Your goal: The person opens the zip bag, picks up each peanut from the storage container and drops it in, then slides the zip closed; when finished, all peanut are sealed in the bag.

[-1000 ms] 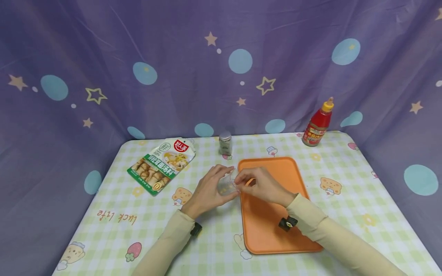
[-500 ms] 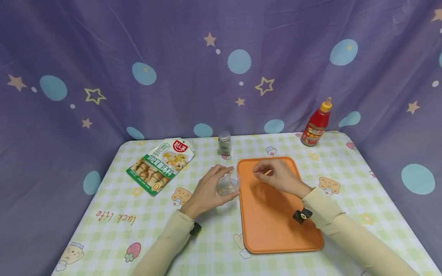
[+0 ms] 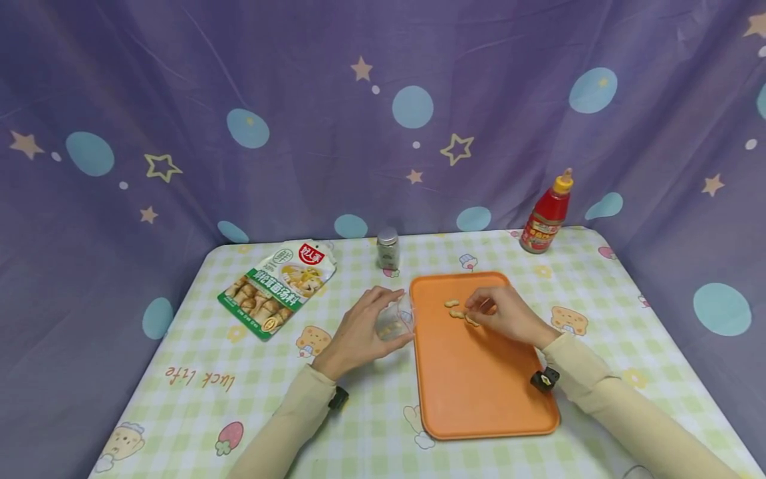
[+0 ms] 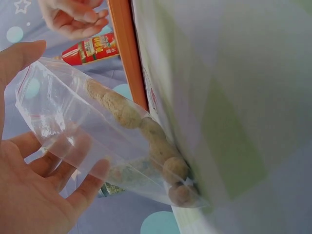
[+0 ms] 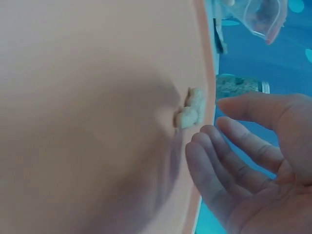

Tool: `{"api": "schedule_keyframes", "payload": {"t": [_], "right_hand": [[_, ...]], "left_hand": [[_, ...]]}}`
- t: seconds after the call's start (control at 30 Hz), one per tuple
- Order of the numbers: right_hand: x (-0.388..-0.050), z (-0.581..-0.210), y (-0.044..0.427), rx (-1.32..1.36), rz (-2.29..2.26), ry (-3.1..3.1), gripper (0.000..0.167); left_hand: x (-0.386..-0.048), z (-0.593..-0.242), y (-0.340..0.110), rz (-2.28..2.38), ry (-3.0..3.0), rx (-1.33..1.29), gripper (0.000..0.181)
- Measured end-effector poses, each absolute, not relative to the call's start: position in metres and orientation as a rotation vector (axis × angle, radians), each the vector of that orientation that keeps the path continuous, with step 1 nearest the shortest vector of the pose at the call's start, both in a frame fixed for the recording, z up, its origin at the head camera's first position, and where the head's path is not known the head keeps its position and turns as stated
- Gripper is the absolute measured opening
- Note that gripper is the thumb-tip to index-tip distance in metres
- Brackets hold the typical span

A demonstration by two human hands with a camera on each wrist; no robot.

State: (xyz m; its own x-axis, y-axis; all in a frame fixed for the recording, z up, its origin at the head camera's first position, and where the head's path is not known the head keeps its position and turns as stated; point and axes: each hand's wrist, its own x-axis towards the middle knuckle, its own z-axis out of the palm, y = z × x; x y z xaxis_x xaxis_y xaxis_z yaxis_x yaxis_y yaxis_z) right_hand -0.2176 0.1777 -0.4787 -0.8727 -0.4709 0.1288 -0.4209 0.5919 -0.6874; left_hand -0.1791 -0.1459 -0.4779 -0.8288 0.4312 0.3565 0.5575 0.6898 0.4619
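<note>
A clear zip bag (image 3: 390,323) stands on the cloth left of the orange tray (image 3: 485,399), gripped by my left hand (image 3: 359,336) between thumb and fingers. Several unshelled peanuts (image 4: 151,134) lie low in the bag (image 4: 58,112) in the left wrist view. My right hand (image 3: 505,316) hovers over the tray's upper part, beside a few peanuts (image 3: 457,314). In the right wrist view its fingers are loosely bent and parted from the thumb, with no thing between them; peanuts (image 5: 190,116) lie just past the fingertips of the right hand (image 5: 263,165).
A green and white food packet (image 3: 278,286) lies at the back left. Behind the tray stands a small capped jar (image 3: 388,250), and a red sauce bottle (image 3: 546,219) is at the back right. A purple curtain (image 3: 299,120) hangs behind the table.
My right hand has moved from the bag's mouth rightward over the tray, and peanuts now show on the tray beside it. My left hand still grips the bag.
</note>
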Motion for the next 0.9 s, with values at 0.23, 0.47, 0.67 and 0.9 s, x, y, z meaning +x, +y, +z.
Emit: {"api": "schedule_keyframes", "payload": {"t": [0.23,0.47,0.67,0.9], "right_hand": [[-0.217,-0.489,0.180,-0.766,-1.146,2.734,0.011],[-0.216,-0.496,0.178,-0.724,-1.136,2.712,0.013],[-0.213,-0.498,0.172,-0.730,-1.140,2.713,0.012],[-0.212,-0.497,0.169,-0.705,-1.120,2.712,0.012]], "left_hand": [[-0.179,-0.479,-0.146,-0.863,-2.712,-0.791,0.079],[-0.179,-0.480,-0.146,-0.864,-2.709,-0.801,0.079],[-0.179,-0.480,-0.145,-0.860,-2.717,-0.794,0.079],[-0.179,-0.479,-0.145,-0.855,-2.731,-0.788,0.079]]}}
